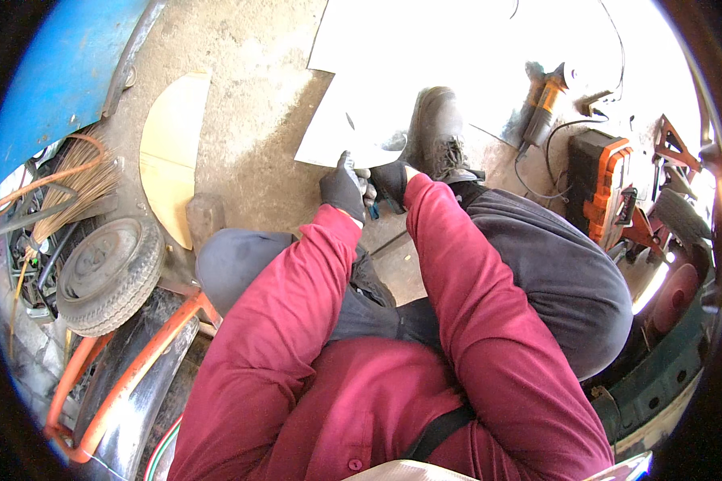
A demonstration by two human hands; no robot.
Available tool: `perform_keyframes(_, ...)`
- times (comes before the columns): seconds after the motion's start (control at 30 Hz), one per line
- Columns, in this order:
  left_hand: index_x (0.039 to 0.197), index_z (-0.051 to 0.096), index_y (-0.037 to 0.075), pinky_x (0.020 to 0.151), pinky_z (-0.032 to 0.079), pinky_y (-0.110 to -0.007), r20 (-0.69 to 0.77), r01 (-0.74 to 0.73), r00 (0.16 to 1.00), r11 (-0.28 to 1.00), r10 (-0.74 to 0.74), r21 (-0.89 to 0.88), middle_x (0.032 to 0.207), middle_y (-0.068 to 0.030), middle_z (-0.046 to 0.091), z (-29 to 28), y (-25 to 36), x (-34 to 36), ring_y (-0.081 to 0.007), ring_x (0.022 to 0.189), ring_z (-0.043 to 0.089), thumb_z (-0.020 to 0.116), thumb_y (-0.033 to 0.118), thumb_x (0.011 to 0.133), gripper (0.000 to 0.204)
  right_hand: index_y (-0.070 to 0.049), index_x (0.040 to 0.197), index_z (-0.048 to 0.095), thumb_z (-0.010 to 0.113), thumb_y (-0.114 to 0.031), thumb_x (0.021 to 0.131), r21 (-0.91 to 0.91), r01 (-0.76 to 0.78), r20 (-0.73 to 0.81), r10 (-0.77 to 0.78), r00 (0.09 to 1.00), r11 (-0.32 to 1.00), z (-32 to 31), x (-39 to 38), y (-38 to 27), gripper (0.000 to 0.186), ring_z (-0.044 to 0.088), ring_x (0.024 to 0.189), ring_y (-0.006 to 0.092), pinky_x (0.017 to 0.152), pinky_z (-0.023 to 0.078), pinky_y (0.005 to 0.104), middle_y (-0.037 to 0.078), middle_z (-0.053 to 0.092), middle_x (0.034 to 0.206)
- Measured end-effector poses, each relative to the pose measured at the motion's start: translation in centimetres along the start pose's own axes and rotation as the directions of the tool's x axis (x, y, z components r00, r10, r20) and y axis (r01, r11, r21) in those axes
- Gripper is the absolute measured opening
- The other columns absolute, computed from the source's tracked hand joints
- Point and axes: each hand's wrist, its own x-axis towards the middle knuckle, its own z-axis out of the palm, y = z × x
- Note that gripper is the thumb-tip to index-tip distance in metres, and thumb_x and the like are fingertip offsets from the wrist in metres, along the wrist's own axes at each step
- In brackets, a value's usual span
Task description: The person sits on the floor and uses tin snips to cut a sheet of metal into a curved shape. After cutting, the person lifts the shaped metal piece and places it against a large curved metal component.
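A bright white sheet (329, 132) lies on the floor in front of me, overexposed, so its material is hard to tell. Its near right edge curls up, and a small dark slit shows in it. My left hand (343, 192), in a dark glove with grey fingertips, is closed at the sheet's near edge, thumb on top. Close beside it, my right hand (391, 183), also gloved, is closed under the curled edge. A small blue piece (375, 211) shows just below the hands; what it belongs to is hidden. The right fingers are mostly out of sight.
An angle grinder (547, 104) with its cord lies at the far right, near an orange-and-black toolbox (598, 188). To the left are a tan half-round board (172, 152), a wheel with tyre (108, 276), a straw broom (72, 184) and an orange tubular frame (128, 385). My boot (441, 132) stands beside the sheet.
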Motion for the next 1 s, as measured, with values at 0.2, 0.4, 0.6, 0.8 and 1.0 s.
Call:
perform_keyframes(0.2, 0.074, 0.054, 0.014, 0.041, 0.031, -0.038, -0.006, 0.073, 0.997, 0.995, -0.074, -0.067, 0.049, -0.0010, 0.039, 0.4, 0.6, -0.4, -0.0214, 0.038, 0.044, 0.042, 0.052, 0.108, 0.052, -0.014, 0.075, 0.057, 0.063, -0.018, 0.095, 0.112, 0.023, -0.122, -0.009, 0.992, 0.993, 0.9, 0.3, 0.8, 0.022, 0.044, 0.041, 0.0154, 0.042, 0.039, 0.0361, 0.004, 0.058, 0.061)
perform_keyframes(0.4, 0.078, 0.055, 0.014, 0.044, 0.033, -0.032, 0.013, 0.083, 0.997, 0.991, -0.082, -0.101, 0.052, 0.0018, 0.038, 1.1, 2.8, -2.2, -0.0166, 0.046, 0.046, 0.048, 0.045, 0.108, 0.044, -0.013, 0.077, 0.060, 0.066, -0.014, 0.097, 0.121, 0.075, -0.357, -0.027, 0.934, 0.990, 3.0, 0.5, 0.5, 0.021, 0.046, 0.043, 0.0135, 0.042, 0.037, 0.0346, 0.006, 0.060, 0.061)
perform_keyframes(0.6, 0.077, 0.054, 0.014, 0.046, 0.034, -0.031, 0.005, 0.112, 0.994, 0.988, -0.112, -0.105, 0.052, 0.0019, 0.038, 2.0, 3.5, -3.2, -0.0161, 0.048, 0.045, 0.048, 0.042, 0.109, 0.043, -0.009, 0.082, 0.065, 0.068, -0.021, 0.095, 0.052, 0.025, -0.080, -0.020, 0.997, 0.998, 0.2, 0.9, -0.5, 0.018, 0.051, 0.049, 0.0156, 0.047, 0.041, 0.0372, 0.011, 0.065, 0.067)
perform_keyframes(0.8, 0.077, 0.051, 0.015, 0.047, 0.035, -0.031, 0.033, 0.106, 0.994, 0.987, -0.103, -0.123, 0.054, 0.0011, 0.037, 2.6, 4.3, -3.7, -0.0170, 0.049, 0.047, 0.051, 0.042, 0.108, 0.041, -0.007, 0.085, 0.066, 0.069, -0.023, 0.094, 0.021, 0.028, -0.239, -0.022, 0.971, 0.999, 0.8, 1.2, 0.7, 0.019, 0.054, 0.053, 0.0178, 0.051, 0.043, 0.0381, 0.013, 0.066, 0.071)
perform_keyframes(1.0, 0.079, 0.050, 0.017, 0.048, 0.035, -0.030, 0.039, 0.092, 0.995, 0.985, -0.087, -0.148, 0.055, 0.0024, 0.036, 2.7, 5.4, -4.8, -0.0161, 0.052, 0.047, 0.053, 0.041, 0.106, 0.036, -0.005, 0.088, 0.067, 0.070, -0.026, 0.092, -0.050, 0.012, -0.309, -0.026, 0.951, 0.999, 1.7, 1.2, 1.0, 0.021, 0.057, 0.058, 0.0199, 0.056, 0.046, 0.0391, 0.015, 0.067, 0.074)
